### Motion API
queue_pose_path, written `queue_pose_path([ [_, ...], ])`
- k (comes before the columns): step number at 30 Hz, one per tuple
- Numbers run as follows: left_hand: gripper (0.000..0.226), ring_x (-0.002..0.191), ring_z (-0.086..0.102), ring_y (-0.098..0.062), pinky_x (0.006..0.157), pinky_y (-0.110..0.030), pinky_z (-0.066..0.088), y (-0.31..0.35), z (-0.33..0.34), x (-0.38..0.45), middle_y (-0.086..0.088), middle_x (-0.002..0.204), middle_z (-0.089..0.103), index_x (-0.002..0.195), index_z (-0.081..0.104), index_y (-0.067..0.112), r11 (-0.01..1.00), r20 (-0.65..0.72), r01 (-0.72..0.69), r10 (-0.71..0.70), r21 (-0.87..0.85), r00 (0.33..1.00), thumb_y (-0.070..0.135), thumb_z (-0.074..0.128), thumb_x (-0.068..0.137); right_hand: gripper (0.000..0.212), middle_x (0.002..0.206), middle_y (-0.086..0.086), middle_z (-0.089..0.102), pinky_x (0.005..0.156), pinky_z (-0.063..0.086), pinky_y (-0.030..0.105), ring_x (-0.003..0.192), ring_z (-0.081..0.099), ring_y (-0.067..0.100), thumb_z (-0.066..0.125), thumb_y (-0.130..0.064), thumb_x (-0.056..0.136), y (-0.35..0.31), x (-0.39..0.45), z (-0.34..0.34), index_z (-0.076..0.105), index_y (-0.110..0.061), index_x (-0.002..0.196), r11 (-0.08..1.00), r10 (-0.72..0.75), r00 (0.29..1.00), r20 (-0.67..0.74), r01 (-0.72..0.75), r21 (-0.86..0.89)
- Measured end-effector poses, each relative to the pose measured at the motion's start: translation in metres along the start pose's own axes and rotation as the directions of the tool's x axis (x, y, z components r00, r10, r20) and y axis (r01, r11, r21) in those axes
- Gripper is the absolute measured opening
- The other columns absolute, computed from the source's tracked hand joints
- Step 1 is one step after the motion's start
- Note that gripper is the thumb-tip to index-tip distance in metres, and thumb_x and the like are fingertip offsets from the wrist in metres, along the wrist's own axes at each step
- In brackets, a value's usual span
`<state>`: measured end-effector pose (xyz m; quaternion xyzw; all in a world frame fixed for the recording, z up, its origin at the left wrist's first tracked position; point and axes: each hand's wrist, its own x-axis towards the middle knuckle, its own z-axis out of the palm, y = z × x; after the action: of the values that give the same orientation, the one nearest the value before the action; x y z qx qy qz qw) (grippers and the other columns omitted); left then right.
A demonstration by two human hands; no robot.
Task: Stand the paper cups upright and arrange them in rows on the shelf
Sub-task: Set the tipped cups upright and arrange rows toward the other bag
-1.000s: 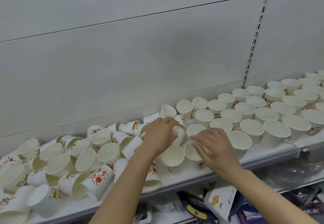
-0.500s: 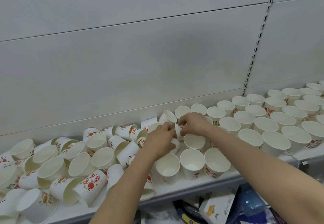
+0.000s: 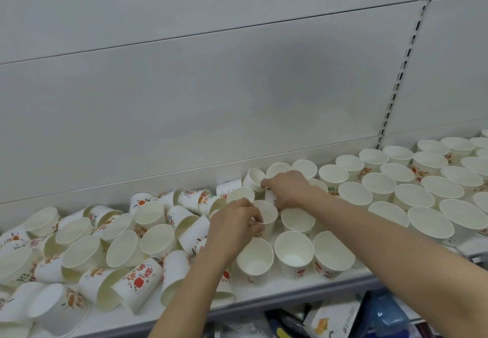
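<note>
White back panels [image 3: 211,99] rise behind the shelf [image 3: 290,288], where upright rows of paper cups [image 3: 422,195] fill the right and a tumbled heap [image 3: 111,253] crowds the left. Since a second ago the right hand [image 3: 289,188] has left the front row and reached back, its fingers apparently pinching a tilted cup [image 3: 254,179], though the grip is partly hidden. Left hand [image 3: 233,221] fingers now curl round an upright cup [image 3: 266,213], so the rows creep leftward.
</note>
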<state>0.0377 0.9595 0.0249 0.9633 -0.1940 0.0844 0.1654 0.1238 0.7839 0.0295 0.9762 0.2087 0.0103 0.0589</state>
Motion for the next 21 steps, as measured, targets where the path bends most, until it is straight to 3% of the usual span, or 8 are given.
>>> queue_pose_path([
  [5, 0.015, 0.092, 0.055, -0.003, 0.071, -0.028, 0.048, -0.006, 0.003, 0.000, 0.018, 0.107, 0.060, 0.090, 0.071, 0.033, 0.998, 0.026, 0.036, -0.034, -0.058, 0.999, 0.045, 0.066, 0.083, 0.042, 0.091, -0.003, 0.062, 0.060, 0.041, 0.031, 0.084, 0.060, 0.022, 0.070, -0.035, 0.070, 0.013, -0.004, 0.003, 0.050, -0.027, 0.106, 0.998, -0.021, 0.999, -0.036, 0.024, 0.063],
  [9, 0.017, 0.094, 0.056, -0.002, 0.073, -0.026, 0.047, -0.006, 0.010, 0.001, 0.019, 0.109, 0.060, 0.093, 0.071, 0.033, 0.996, 0.053, 0.052, -0.049, -0.069, 0.997, 0.045, 0.064, 0.084, 0.047, 0.106, -0.004, 0.053, 0.062, 0.043, 0.032, 0.099, 0.056, 0.019, 0.065, -0.023, 0.080, 0.017, -0.001, 0.000, 0.054, -0.040, 0.123, 0.982, -0.168, 0.983, 0.079, 0.160, 0.098],
  [15, 0.020, 0.083, 0.058, 0.003, 0.067, -0.021, 0.044, -0.009, 0.009, 0.000, 0.022, 0.104, 0.060, 0.092, 0.071, 0.035, 0.989, 0.021, 0.063, -0.060, -0.133, 0.998, 0.051, 0.067, 0.079, 0.019, 0.103, -0.006, 0.054, 0.066, 0.043, 0.032, 0.095, 0.054, 0.014, 0.075, -0.023, 0.072, 0.022, -0.003, -0.013, 0.069, -0.025, 0.090, 0.970, -0.127, 0.991, 0.030, 0.118, 0.214],
  [18, 0.019, 0.080, 0.058, 0.001, 0.070, -0.021, 0.045, -0.020, 0.000, 0.001, 0.020, 0.100, 0.062, 0.097, 0.071, 0.037, 0.961, -0.138, 0.070, -0.110, -0.266, 0.984, 0.048, 0.067, 0.083, 0.009, 0.095, -0.008, 0.060, 0.069, 0.041, 0.031, 0.093, 0.047, 0.009, 0.073, -0.030, 0.075, 0.030, -0.014, -0.016, 0.071, -0.026, 0.084, 0.962, -0.096, 0.993, -0.061, 0.109, 0.251],
  [21, 0.021, 0.099, 0.055, -0.008, 0.078, -0.025, 0.044, -0.040, -0.005, 0.009, 0.017, 0.110, 0.062, 0.107, 0.069, 0.035, 0.985, -0.177, 0.103, -0.128, -0.141, 0.976, 0.030, 0.066, 0.087, 0.004, 0.084, -0.008, 0.066, 0.071, 0.047, 0.039, 0.093, 0.047, 0.013, 0.071, -0.031, 0.078, 0.035, -0.025, -0.008, 0.072, -0.028, 0.081, 0.968, -0.088, 0.990, -0.107, 0.110, 0.227],
])
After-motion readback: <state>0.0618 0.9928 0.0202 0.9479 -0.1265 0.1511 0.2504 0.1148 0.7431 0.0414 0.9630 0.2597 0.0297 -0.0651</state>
